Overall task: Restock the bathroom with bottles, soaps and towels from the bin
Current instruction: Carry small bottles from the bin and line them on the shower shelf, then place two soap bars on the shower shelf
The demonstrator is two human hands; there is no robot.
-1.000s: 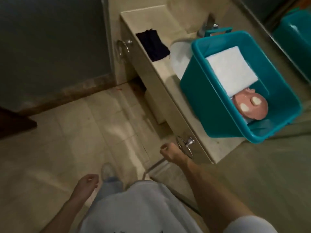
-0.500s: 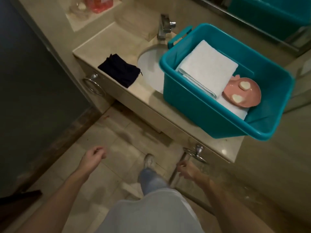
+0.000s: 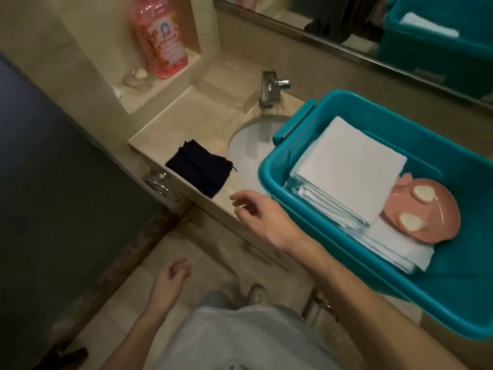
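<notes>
A teal bin (image 3: 274, 182) stands on the vanity counter (image 3: 170, 121), partly over the sink (image 3: 248, 140). Inside it lies a stack of folded white towels (image 3: 349, 166) and a pink soap dish (image 3: 437, 222) holding two pale soaps. A dark folded cloth (image 3: 201, 166) lies on the counter left of the sink. My right hand (image 3: 260, 213) hovers open over the counter's front edge, between the dark cloth and the bin, holding nothing. My left hand (image 3: 170, 280) hangs lower over the floor, fingers loosely curled and empty.
A pink bottle (image 3: 162, 41) and a small clear dish with a soap (image 3: 138, 76) sit on a recessed ledge at the back left. The faucet (image 3: 272, 88) stands behind the sink. Chrome towel rings (image 3: 162, 186) hang on the counter's front. A mirror (image 3: 373, 22) lines the wall.
My right hand rose from near the lower towel ring to the counter edge and opened. The view moved closer to the counter and up. My left hand stays low.
</notes>
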